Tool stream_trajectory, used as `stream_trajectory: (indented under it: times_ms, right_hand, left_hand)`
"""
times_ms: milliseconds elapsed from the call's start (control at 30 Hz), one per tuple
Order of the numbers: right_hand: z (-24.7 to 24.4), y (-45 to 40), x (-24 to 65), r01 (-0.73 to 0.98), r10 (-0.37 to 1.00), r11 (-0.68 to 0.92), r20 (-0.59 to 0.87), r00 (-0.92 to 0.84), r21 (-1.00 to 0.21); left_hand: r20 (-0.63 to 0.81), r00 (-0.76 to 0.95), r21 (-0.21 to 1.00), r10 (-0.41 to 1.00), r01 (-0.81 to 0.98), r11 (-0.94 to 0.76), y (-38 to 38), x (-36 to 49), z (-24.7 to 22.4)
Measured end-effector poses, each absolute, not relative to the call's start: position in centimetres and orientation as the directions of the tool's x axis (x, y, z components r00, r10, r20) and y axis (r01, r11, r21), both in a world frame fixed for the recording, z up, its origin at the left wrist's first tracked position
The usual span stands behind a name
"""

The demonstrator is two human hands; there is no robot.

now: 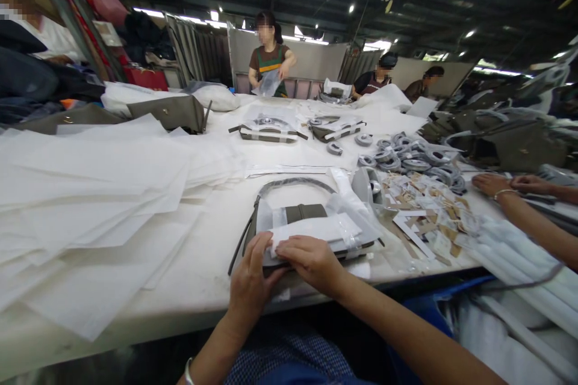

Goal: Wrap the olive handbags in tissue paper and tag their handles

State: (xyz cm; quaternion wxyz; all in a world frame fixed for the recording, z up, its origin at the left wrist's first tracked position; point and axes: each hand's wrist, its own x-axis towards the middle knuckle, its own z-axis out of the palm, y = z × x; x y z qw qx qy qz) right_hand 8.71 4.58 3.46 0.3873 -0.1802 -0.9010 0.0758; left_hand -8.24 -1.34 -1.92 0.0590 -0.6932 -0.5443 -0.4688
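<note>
An olive-grey handbag lies on the white table near its front edge, its wrapped handle arching toward the far side. White paper and clear tape cover part of its upper face. My left hand grips the bag's near left corner, thumb below and fingers on top. Beside it, my right hand presses its bent fingers on the left end of the white paper. The fingertips of both hands almost meet there. A dark strap hangs out at the bag's left side.
Loose white sheets spread over the left. To the right lie a heap of small tags and wrapped grey coils. Two partly wrapped bags stand farther back. Another person's hands work at the right; more people stand behind the table.
</note>
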Motion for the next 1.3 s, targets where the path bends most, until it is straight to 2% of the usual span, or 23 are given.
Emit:
stream_trajectory:
  times_ms: [100, 200, 300, 467, 533, 700, 900, 1000, 1100, 1200, 1267, 1300]
  right_hand:
    - [3.2, 3.9, 9.2, 0.231, 0.303, 0.952, 0.717, -0.628, -0.2]
    - [3.2, 2.8, 10.7, 0.203, 0.291, 0.957, 0.705, -0.646, -0.21]
    - [2.1, 1.6, 12.8, 0.21, 0.292, 0.956, 0.686, -0.667, -0.202]
    - [-1.3, 0.2, 13.7, 0.278, 0.256, 0.959, 0.556, -0.791, -0.047]
    - [-2.2, 0.1, 13.0, 0.289, 0.251, 0.957, 0.56, -0.79, -0.022]
    - [-2.0, 0.6, 11.1, 0.288, 0.266, 0.955, 0.646, -0.716, -0.074]
    - [-2.1, 0.0, 11.0, 0.286, 0.293, 0.95, 0.682, -0.67, -0.127]
    - [-1.4, -0.6, 11.3, 0.27, 0.298, 0.952, 0.656, -0.694, -0.147]
    - [1.4, 0.2, 11.6, 0.238, 0.284, 0.958, 0.6, -0.747, -0.158]
    - [5.1, 3.7, 11.2, 0.318, 0.359, 0.931, 0.588, -0.724, -0.177]
    - [6.5, 7.1, 10.4, 0.49, 0.497, 0.856, 0.526, -0.69, -0.166]
    - [6.8, 8.7, 9.9, 0.565, 0.559, 0.814, 0.447, -0.699, -0.135]
  left_hand:
    - [0.715, 0.123, 0.316, 0.688, 0.821, -0.476, -1.2, -8.5, -1.6]
    - [0.721, 0.237, 0.228, 0.651, 0.806, -0.546, -1.3, -8.7, -1.4]
    - [0.693, 0.271, 0.223, 0.668, 0.801, -0.555, -1.5, -9.0, -1.3]
    - [0.623, 0.342, 0.222, 0.704, 0.785, -0.578, -1.6, -9.7, -1.0]
    - [0.603, 0.369, 0.212, 0.707, 0.78, -0.588, -1.6, -10.0, -0.9]
    - [0.576, 0.422, 0.182, 0.7, 0.769, -0.613, -1.5, -10.5, -1.0]
    - [0.596, 0.422, 0.126, 0.683, 0.791, -0.598, -1.5, -10.2, -1.0]
    - [0.619, 0.402, 0.114, 0.674, 0.804, -0.584, -1.5, -10.1, -1.0]
    - [0.625, 0.404, 0.102, 0.668, 0.806, -0.583, -1.5, -10.0, -1.1]
    - [0.647, 0.392, 0.099, 0.654, 0.807, -0.582, -1.5, -9.9, -1.4]
    - [0.657, 0.373, 0.105, 0.655, 0.815, -0.569, -1.6, -9.8, -1.4]
    - [0.659, 0.365, 0.108, 0.657, 0.819, -0.564, -1.6, -9.7, -1.4]
